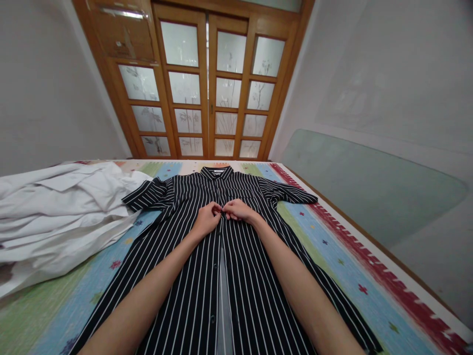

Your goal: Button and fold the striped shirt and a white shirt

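A black shirt [192, 197] with white stripes and short sleeves lies face up, its collar at the far end. My left hand [208, 218] pinches the shirt's front edge at mid-chest. Close against it, my right hand [237, 210] pinches the opposite edge, the fingertips of both hands nearly meeting. Any button between the fingers is hidden. Below the hands the front hangs apart in a narrow gap, with buttons [213, 319] showing along the left edge. Above the hands the two front edges lie together up to the collar.
A heap of white cloth [74, 207] lies at the left, touching the shirt's left sleeve. Under everything is a colourful patterned cover [347, 256]. Wooden doors with glass panes [207, 88] stand beyond the far edge; a pale green panel [362, 177] leans along the right wall.
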`<state>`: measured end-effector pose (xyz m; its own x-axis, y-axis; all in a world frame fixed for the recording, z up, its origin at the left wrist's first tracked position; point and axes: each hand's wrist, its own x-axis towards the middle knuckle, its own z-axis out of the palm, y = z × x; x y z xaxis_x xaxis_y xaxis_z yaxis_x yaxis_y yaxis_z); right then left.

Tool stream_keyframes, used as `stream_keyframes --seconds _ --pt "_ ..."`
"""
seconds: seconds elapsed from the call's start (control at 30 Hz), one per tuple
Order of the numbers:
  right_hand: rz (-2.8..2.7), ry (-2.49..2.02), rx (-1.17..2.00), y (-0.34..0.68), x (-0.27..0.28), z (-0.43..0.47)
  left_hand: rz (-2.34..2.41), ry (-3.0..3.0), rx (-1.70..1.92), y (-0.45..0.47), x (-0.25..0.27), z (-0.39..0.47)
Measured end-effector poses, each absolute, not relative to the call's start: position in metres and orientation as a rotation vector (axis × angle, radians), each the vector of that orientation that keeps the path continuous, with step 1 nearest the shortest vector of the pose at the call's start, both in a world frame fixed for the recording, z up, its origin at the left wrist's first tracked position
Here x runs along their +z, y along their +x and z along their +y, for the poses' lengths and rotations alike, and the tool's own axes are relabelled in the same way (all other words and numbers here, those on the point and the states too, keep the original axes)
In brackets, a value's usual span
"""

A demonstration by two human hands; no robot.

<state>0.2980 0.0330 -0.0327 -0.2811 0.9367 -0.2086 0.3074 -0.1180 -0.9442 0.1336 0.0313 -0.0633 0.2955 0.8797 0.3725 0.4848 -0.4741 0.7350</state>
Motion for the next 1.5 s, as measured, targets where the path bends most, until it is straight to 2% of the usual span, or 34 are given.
stream_keyframes --seconds 0.37,1.5 --pt "-1.627 -1.374 1.399 0.2997 -0.0373 0.0349 1.433 2.294 0.997 0.1358 -0.0622 0.0274" --pt "-1.617 -1.208 1.513 0.3072 -0.0428 0.0383 1.296 2.18 1.065 0.1347 -0.0634 0.0283"
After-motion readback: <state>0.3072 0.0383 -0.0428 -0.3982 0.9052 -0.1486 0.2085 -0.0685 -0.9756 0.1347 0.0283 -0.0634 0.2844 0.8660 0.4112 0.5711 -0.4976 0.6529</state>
